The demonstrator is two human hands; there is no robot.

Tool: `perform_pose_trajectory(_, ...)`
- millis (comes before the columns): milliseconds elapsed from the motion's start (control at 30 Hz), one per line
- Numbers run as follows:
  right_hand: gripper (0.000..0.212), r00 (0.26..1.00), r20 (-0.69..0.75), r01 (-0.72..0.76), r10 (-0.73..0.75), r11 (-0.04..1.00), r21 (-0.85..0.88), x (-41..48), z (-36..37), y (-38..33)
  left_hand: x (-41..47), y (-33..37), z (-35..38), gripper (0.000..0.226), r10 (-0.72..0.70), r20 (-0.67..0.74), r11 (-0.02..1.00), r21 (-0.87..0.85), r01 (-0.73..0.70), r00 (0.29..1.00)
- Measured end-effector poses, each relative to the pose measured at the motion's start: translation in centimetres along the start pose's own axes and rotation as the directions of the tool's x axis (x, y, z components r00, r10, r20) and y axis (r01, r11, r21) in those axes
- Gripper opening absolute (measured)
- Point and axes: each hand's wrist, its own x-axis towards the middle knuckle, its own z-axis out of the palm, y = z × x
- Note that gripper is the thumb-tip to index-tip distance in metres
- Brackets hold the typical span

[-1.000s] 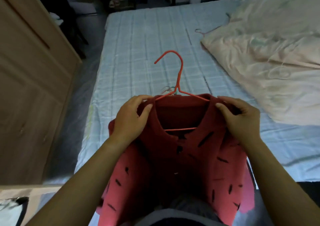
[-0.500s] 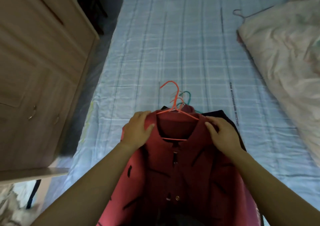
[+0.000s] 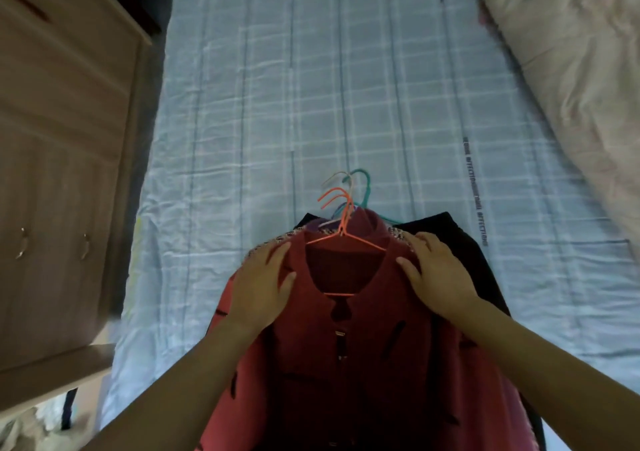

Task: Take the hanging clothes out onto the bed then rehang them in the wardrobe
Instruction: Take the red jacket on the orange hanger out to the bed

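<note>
A red shirt (image 3: 349,353) on an orange hanger (image 3: 341,239) is being pressed flat onto a bed (image 3: 277,104) by two open hands, left (image 3: 261,286) and right (image 3: 438,274), atop a pile showing four hanger hooks.

Two bare forearms, sleeveless to the hands

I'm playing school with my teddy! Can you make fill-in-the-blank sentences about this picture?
1. The top garment is mostly ____.
2. It lies on a pile on the ____.
3. Each hand, left hand and right hand, rests flat on a ____ of it.
4. The teal hanger has a ____ at its top.

Missing words: red; bed; shoulder; hook
</note>
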Motion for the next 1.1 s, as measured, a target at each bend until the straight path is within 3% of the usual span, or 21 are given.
perform_pose_trajectory(100,0.038,1.000,0.000,0.003,-0.003,0.997,0.083,0.9,0.4,0.0,2.6,0.2,0.5,0.074,-0.050,0.094,0.999,0.011,0.049,0.994)
perform_pose_trajectory(233,0.040,0.999,-0.035,-0.020,0.024,0.991,0.129,0.8,1.3,0.0,4.7,0.3,1.0,0.076,-0.118,0.144,0.992,-0.034,0.124,0.983)
perform_pose_trajectory(400,0.043,0.996,0.065,-0.076,0.068,0.988,0.136,0.2,1.7,0.6,3.9,0.7,0.4,0.057,-0.135,0.123,0.981,-0.122,0.150,0.983)
perform_pose_trajectory(467,0.045,0.993,0.111,-0.070,0.052,0.983,0.167,-0.1,1.7,0.7,2.8,0.7,-0.1,0.041,-0.100,0.124,0.982,-0.148,0.118,0.987)
perform_pose_trajectory(533,0.044,0.991,0.130,-0.055,0.031,0.981,0.185,-0.6,1.3,0.6,1.4,0.6,-0.4,0.038,-0.060,0.111,0.989,-0.130,0.075,0.992)
perform_pose_trajectory(700,0.034,0.998,-0.017,0.056,-0.053,0.965,0.256,-2.9,-0.2,-0.4,-2.1,0.7,-0.9,0.073,-0.078,0.107,0.988,-0.128,0.091,0.991)
perform_pose_trajectory(933,0.036,0.927,-0.356,0.221,-0.120,0.941,0.258,-8.1,-3.6,-3.0,-3.7,1.0,-3.8,0.062,0.034,-0.039,0.987,-0.154,-0.039,0.999)
perform_pose_trajectory(1033,0.035,0.902,-0.409,0.259,-0.137,0.930,0.260,-10.2,-4.5,-3.3,-4.4,1.8,-5.8,0.059,0.066,-0.056,0.981,-0.181,-0.075,0.996)
perform_pose_trajectory(1100,0.035,0.898,-0.406,0.292,-0.171,0.921,0.259,-11.0,-5.3,-3.6,-5.8,2.3,-7.0,0.049,0.063,-0.145,0.973,-0.210,-0.093,0.988)
